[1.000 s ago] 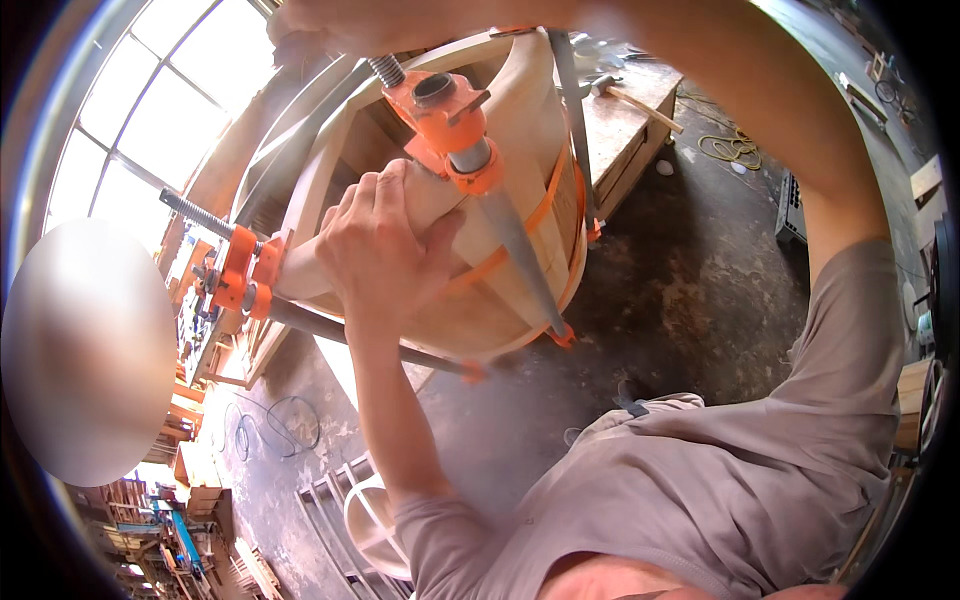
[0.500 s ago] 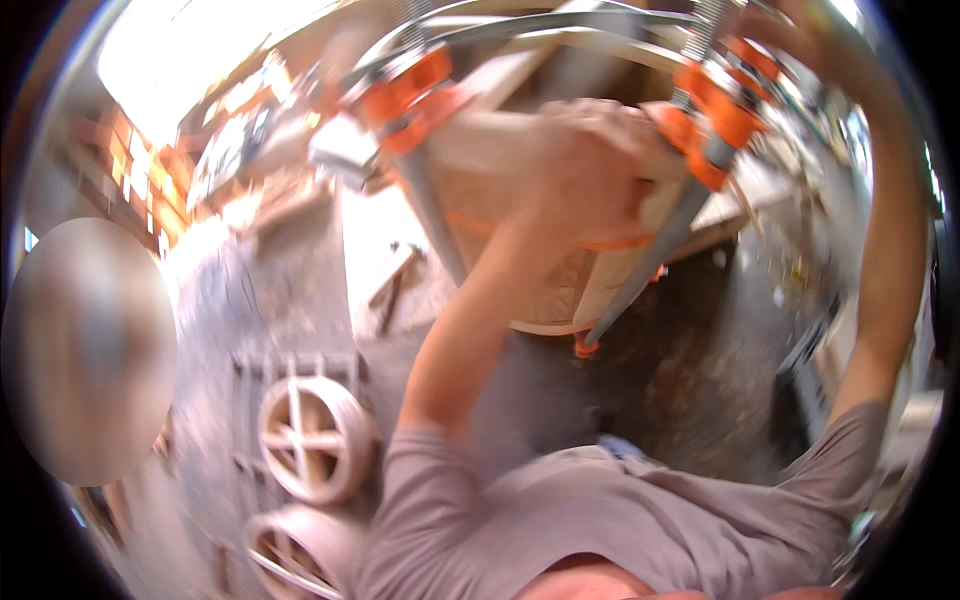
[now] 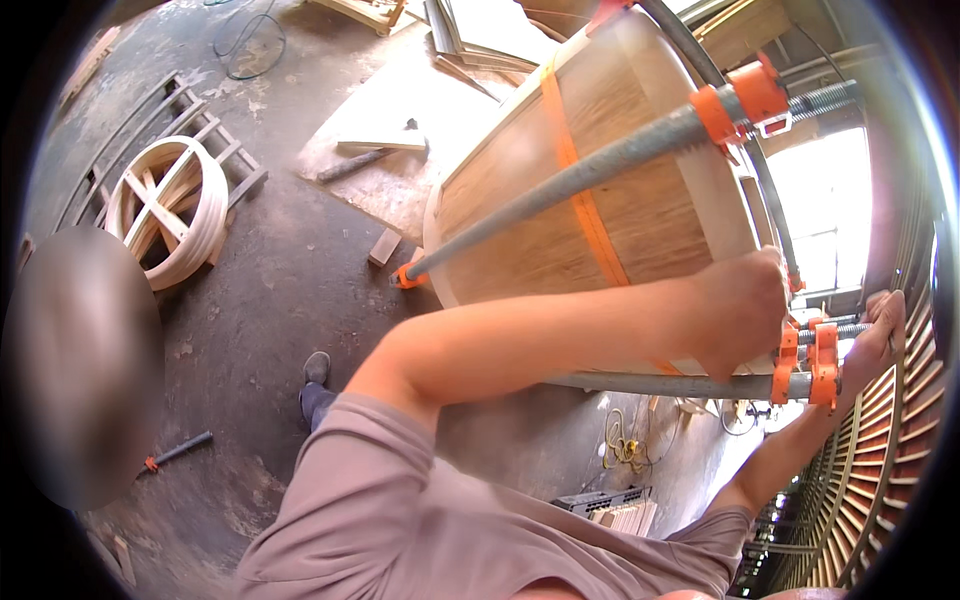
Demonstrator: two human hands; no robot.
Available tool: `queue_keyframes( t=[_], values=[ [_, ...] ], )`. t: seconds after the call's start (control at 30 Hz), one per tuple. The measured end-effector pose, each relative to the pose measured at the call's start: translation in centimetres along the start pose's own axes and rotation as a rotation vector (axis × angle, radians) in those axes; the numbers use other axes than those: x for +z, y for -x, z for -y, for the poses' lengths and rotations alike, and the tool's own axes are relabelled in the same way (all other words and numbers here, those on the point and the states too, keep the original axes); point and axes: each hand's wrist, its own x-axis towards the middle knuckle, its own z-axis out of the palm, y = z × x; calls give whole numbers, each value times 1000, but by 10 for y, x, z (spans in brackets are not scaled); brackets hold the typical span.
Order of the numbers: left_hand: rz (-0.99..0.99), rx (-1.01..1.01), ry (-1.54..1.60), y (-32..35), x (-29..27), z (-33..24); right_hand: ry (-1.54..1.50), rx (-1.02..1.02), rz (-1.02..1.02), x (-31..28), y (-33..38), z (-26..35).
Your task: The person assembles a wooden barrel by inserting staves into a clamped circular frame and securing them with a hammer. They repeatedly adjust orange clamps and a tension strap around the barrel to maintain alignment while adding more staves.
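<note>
A large curved wooden drum (image 3: 640, 210) with an orange strap (image 3: 585, 205) is held by two grey pipe clamps with orange jaws. The upper pipe clamp (image 3: 600, 170) runs slantwise across its face. The lower pipe clamp (image 3: 690, 384) lies under its rim. My left hand (image 3: 742, 312) is clenched on the drum's rim, right beside the lower clamp's orange jaws (image 3: 808, 362). My right hand (image 3: 882, 335) rests against that clamp's far end with its fingers stretched upward; its grip is hidden.
On the concrete floor lie a round spoked wooden frame (image 3: 165, 205), a ladder-like frame (image 3: 215, 130), boards (image 3: 400, 140), a small tool with an orange band (image 3: 175, 452) and a yellow cable (image 3: 625, 440). A slatted curved structure (image 3: 885, 470) stands close at right. My shoe (image 3: 316, 372) is below.
The view has swung round sharply, so the drum now sits upper right. My left hand has gone from the drum's face to its rim by the lower clamp; my right hand now shows at the clamp's end.
</note>
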Motion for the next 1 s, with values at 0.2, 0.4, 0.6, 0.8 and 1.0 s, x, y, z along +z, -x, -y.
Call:
queue_keyframes(
  t=[0.2, 0.4, 0.6, 0.8, 1.0],
  values=[
    [213, 107, 6, -2, -10, -3, 863, 257, 281, -48, -8, 22],
    [26, 72, -84, -1, 8, -22, 499, 124, 351, -96, 43, 24],
    [-44, 52, -5, 1, 11, -22, 1036, 478, 370, -31, 13, 83],
    [-39, 143, -194, -9, 4, -18, 883, 277, 165, -75, 55, 106],
    [55, 140, -331, -9, 5, -13, 587, 339, -107, -150, 184, 79]
  ],
)
